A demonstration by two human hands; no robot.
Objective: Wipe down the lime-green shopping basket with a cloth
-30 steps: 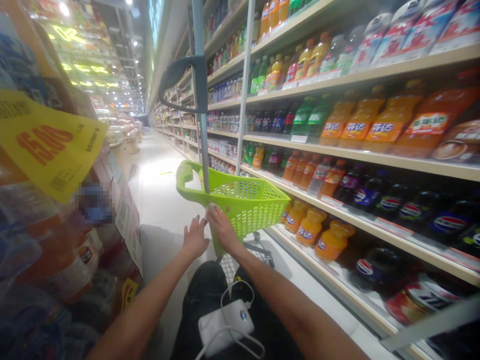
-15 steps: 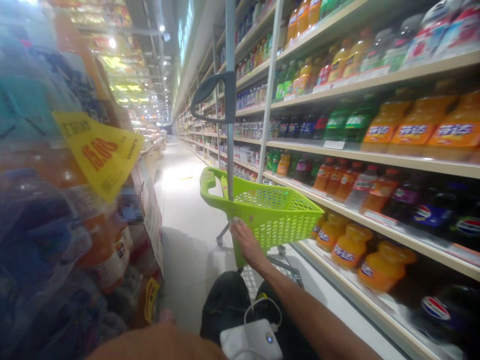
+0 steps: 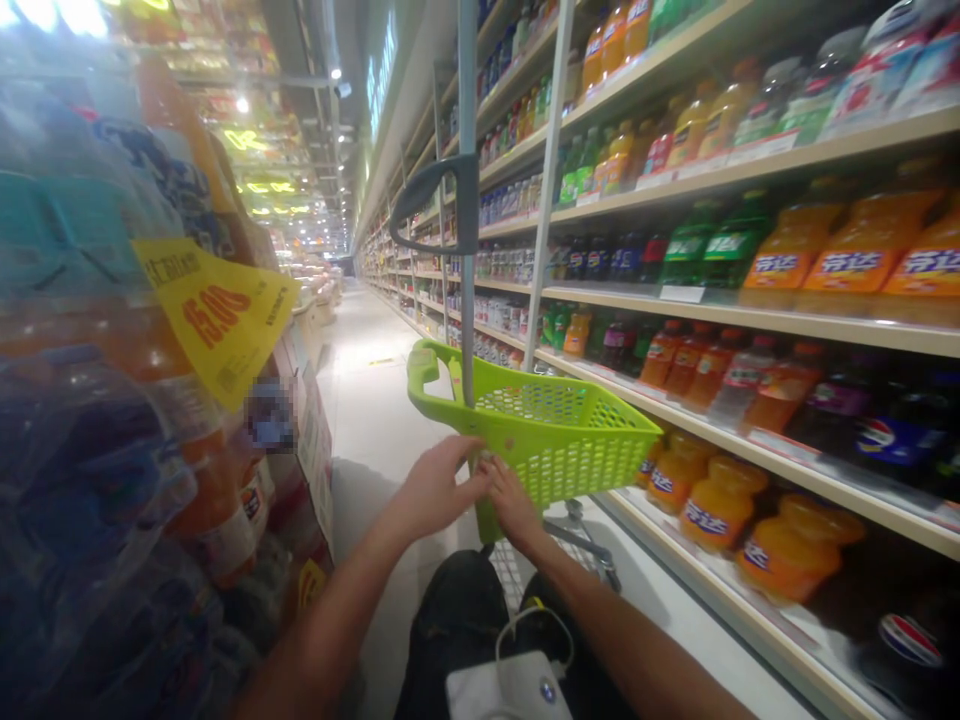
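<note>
1. The green basket (image 3: 577, 460) sits on a wheeled frame (image 3: 581, 540) in a shop aisle, just beside the drinks shelves (image 3: 750, 322) on the right. Its near end faces the person.
2. An upright pole (image 3: 467, 320) with a grey handle (image 3: 431, 200) rises from the basket's near rim.
3. The left hand (image 3: 435, 492) reaches in from the left, fingers loosely curved, with its fingertips at the foot of the pole. I cannot tell whether it has closed on anything.
4. The right hand (image 3: 511, 503) lies against the basket's near wall just under the rim, touching the left fingertips. Its grip is hidden by its own back, so I cannot tell how far open it is.
5. As I judge it, both hands are busy with the joint where pole meets basket. A further move there calls for a steady hold on the rim while the other hand works, since the frame can roll.
6. Orange bottles (image 3: 705, 515) fill the low shelf nearby, and a yellow price sign (image 3: 217, 320) hangs at left.
</note>
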